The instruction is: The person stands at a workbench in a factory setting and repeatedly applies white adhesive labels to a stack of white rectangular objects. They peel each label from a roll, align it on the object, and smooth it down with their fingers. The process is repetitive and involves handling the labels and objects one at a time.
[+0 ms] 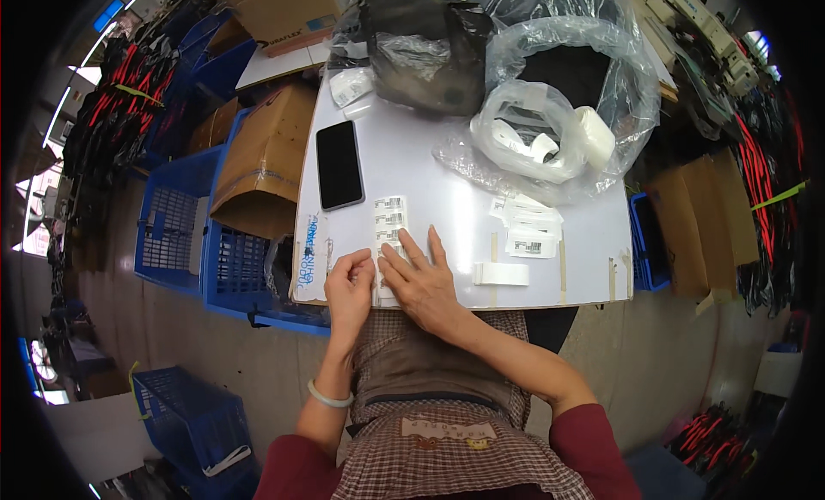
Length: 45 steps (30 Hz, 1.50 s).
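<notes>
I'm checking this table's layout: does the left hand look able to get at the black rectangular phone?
Probably yes: the phone lies beyond the left hand, uncovered, with bare white tabletop between, though that hand is close beside the white printed label strip.

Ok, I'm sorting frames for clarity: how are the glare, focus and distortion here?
Head view: bright patches at the left edge wash out; glare marks the black bag; the table carries a soft sheen. Head view again: left hand and right hand look fairly sharp, the outer scene softer; fisheye distortion leans the lower-left basket near the dark rim.
</notes>
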Each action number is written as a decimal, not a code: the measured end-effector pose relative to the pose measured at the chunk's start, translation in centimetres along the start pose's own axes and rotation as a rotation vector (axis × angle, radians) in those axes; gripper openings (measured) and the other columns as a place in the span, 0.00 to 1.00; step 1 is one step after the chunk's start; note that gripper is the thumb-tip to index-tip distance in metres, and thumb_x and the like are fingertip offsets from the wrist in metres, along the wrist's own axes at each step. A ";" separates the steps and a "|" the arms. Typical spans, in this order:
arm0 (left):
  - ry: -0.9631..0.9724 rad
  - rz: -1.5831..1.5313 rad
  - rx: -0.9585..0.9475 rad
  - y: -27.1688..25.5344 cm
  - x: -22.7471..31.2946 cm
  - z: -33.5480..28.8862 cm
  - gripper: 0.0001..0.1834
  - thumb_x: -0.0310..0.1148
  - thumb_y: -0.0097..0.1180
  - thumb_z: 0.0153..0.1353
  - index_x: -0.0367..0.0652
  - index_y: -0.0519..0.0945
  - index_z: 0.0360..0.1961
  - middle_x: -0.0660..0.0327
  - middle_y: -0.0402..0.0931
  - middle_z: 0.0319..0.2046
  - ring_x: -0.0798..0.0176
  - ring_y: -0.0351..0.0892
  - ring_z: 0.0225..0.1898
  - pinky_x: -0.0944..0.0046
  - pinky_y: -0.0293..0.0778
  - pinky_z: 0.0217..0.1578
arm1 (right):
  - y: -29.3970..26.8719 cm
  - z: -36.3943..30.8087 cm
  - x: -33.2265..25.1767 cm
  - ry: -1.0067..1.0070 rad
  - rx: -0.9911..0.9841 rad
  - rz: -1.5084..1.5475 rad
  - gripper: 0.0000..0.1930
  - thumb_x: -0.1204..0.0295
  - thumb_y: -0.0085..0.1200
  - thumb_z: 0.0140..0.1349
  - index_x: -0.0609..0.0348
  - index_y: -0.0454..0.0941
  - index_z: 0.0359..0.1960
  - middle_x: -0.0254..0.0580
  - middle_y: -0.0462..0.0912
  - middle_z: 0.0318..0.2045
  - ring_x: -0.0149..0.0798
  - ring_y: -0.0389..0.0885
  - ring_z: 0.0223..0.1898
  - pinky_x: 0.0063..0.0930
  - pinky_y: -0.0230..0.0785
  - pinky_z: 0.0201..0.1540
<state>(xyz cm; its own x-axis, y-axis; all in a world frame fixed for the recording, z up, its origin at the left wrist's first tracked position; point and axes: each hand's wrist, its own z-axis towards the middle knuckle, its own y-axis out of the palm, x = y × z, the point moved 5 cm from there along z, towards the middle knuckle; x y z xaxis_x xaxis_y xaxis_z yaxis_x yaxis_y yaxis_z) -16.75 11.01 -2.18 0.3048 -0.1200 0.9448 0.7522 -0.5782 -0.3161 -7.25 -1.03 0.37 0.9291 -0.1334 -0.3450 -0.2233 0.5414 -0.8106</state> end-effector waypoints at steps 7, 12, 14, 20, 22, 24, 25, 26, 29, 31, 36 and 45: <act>-0.212 -0.438 0.032 -1.4 -0.2 -1.4 0.10 0.26 0.58 0.65 0.30 0.79 0.44 0.57 0.80 0.29 0.69 0.78 0.25 0.73 0.75 0.26 | 0.0 -0.2 -0.6 -0.043 0.123 0.005 0.16 0.72 0.52 0.57 0.61 0.80 0.47 0.43 0.82 0.45 0.45 0.77 0.56 0.63 0.49 0.69; -0.255 -0.431 -0.003 -2.0 -0.6 -2.2 0.10 0.28 0.57 0.66 0.31 0.79 0.42 0.56 0.81 0.28 0.68 0.80 0.24 0.72 0.77 0.26 | -0.1 -0.2 -0.7 -0.053 0.128 0.042 0.14 0.73 0.55 0.58 0.61 0.80 0.46 0.41 0.82 0.44 0.42 0.78 0.54 0.54 0.54 0.68; -0.238 -0.435 -0.009 -2.1 -0.8 -2.3 0.10 0.29 0.57 0.66 0.31 0.79 0.42 0.56 0.81 0.28 0.67 0.80 0.24 0.72 0.77 0.25 | -0.2 -0.2 -1.0 -0.035 0.149 0.069 0.14 0.73 0.55 0.58 0.63 0.80 0.45 0.43 0.82 0.44 0.43 0.78 0.53 0.52 0.56 0.67; -0.246 -0.414 -0.068 -2.1 -0.6 -2.7 0.11 0.30 0.56 0.67 0.30 0.79 0.42 0.54 0.81 0.29 0.66 0.82 0.26 0.71 0.79 0.27 | -0.2 -1.2 -1.4 -0.074 0.173 0.050 0.14 0.72 0.59 0.57 0.61 0.81 0.44 0.40 0.83 0.43 0.39 0.81 0.51 0.50 0.58 0.66; -0.358 -0.399 -0.128 -2.4 0.0 -3.3 0.12 0.30 0.55 0.68 0.28 0.78 0.42 0.52 0.82 0.31 0.64 0.83 0.28 0.69 0.81 0.29 | -0.7 -1.4 -1.2 -0.055 0.182 0.097 0.13 0.73 0.62 0.56 0.58 0.82 0.44 0.36 0.85 0.40 0.38 0.83 0.49 0.49 0.58 0.66; -0.467 -0.601 -0.223 -1.8 2.7 -3.9 0.13 0.31 0.53 0.69 0.28 0.78 0.44 0.51 0.83 0.33 0.62 0.84 0.31 0.67 0.82 0.32 | -3.7 -0.9 -2.7 -0.118 0.278 0.153 0.10 0.72 0.63 0.56 0.56 0.83 0.40 0.35 0.85 0.39 0.37 0.83 0.48 0.49 0.60 0.65; -0.532 -0.700 -0.271 -1.1 3.6 -4.4 0.14 0.31 0.52 0.70 0.27 0.78 0.44 0.50 0.83 0.34 0.61 0.85 0.32 0.66 0.83 0.33 | -5.4 -1.1 -3.5 -0.141 0.320 0.184 0.09 0.72 0.63 0.55 0.56 0.84 0.39 0.34 0.86 0.38 0.37 0.84 0.48 0.48 0.62 0.64; -0.509 -0.725 -0.268 -0.5 3.8 -4.4 0.14 0.31 0.51 0.70 0.28 0.78 0.45 0.50 0.83 0.34 0.61 0.85 0.33 0.65 0.83 0.34 | -5.9 -1.7 -4.0 -0.213 0.273 0.254 0.08 0.72 0.63 0.56 0.55 0.84 0.37 0.32 0.86 0.38 0.36 0.84 0.48 0.46 0.66 0.60; -0.433 -0.732 -0.322 1.1 4.3 -4.1 0.15 0.32 0.51 0.70 0.28 0.78 0.47 0.49 0.84 0.36 0.59 0.86 0.35 0.64 0.84 0.37 | -7.2 -3.8 -5.5 -0.262 0.172 0.360 0.09 0.72 0.63 0.55 0.56 0.83 0.38 0.35 0.85 0.37 0.35 0.83 0.49 0.48 0.69 0.59; -0.385 -0.644 -0.413 1.6 4.5 -4.5 0.14 0.31 0.53 0.69 0.28 0.78 0.47 0.49 0.84 0.37 0.60 0.86 0.35 0.64 0.84 0.38 | -9.6 -3.5 -3.4 -0.032 0.153 0.492 0.11 0.73 0.65 0.55 0.59 0.83 0.40 0.39 0.84 0.38 0.39 0.82 0.43 0.40 0.72 0.53; -0.375 -0.390 -0.762 4.2 6.2 -7.0 0.12 0.27 0.58 0.65 0.28 0.80 0.44 0.48 0.85 0.32 0.58 0.87 0.32 0.63 0.84 0.35 | -9.7 -3.5 3.3 0.580 -0.043 0.939 0.09 0.71 0.61 0.61 0.65 0.81 0.38 0.40 0.81 0.30 0.33 0.79 0.34 0.25 0.69 0.37; -0.442 -0.266 -0.893 5.9 6.1 -7.6 0.10 0.25 0.57 0.63 0.29 0.81 0.43 0.49 0.85 0.31 0.58 0.87 0.31 0.63 0.84 0.34 | -7.7 -6.6 4.0 0.723 -0.295 1.208 0.12 0.67 0.57 0.66 0.64 0.78 0.31 0.32 0.77 0.23 0.23 0.69 0.28 0.22 0.63 0.31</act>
<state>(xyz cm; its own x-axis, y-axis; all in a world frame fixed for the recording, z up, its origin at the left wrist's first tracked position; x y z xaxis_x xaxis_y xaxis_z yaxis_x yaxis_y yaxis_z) -14.88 0.72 2.34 0.5155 0.3029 0.8016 0.1740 -0.9529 0.2482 -3.73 -11.21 2.05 -0.2000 -0.1582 -0.9669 -0.8871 0.4482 0.1102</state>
